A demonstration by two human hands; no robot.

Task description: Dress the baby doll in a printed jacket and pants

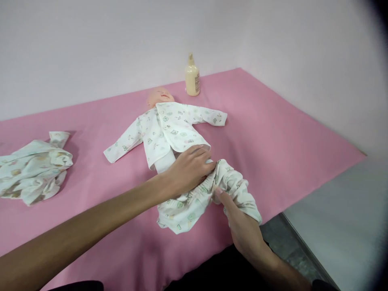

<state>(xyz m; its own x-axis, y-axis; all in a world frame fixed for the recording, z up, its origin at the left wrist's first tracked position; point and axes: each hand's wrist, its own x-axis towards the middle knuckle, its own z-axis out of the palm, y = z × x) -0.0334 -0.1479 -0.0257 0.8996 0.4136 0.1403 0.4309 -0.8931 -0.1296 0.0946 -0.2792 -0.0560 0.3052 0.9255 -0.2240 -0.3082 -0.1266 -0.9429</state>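
A baby doll [160, 96] lies on its back, wearing a long-sleeved white printed baby top [178, 127] with its sleeves spread. Below the top's hem are matching printed baby pants [182, 216], bunched up around the doll's lower body. My left hand [192, 169] rests across the waist area, its fingers curled on the pants near the waistband. From the right, my right hand [242, 226] grips a gathered pant leg, thumb on top of the cloth. The doll's legs are hidden by the fabric and my hands.
A cream pump bottle [192, 79] stands behind the doll, close to the wall. Another printed garment [36, 169] lies crumpled at the left. A pink cloth [273, 133] covers the table, whose edge runs down the right side above the floor.
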